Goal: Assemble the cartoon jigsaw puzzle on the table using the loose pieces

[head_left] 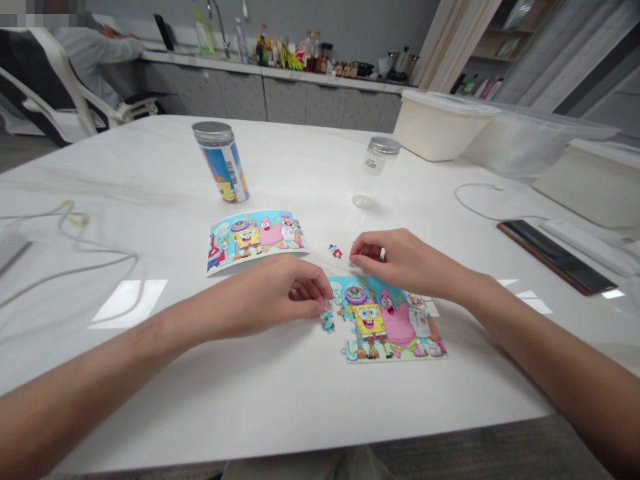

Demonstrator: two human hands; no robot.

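A partly assembled cartoon jigsaw puzzle [390,327] lies flat before me, its left edge ragged with gaps. My left hand [280,290] is closed at that edge, thumb and fingers pinching a teal puzzle piece [328,322]. Beyond the puzzle's top edge, my right hand [395,257] has its fingers curled together on the table; a tiny dark bit shows behind the fingertips, but what they hold is hidden. A loose red and blue puzzle piece [335,251] lies just left of those fingertips. The curved reference picture card [257,237] with the same scene rests behind my left hand.
A printed jar with a metal lid [223,163] stands at the back left, a clear lidded jar [375,170] at the back right. Storage bins [443,127] line the right side, near a dark flat bar [555,257]. Cables [100,250] lie at left. A person [100,57] sits beyond.
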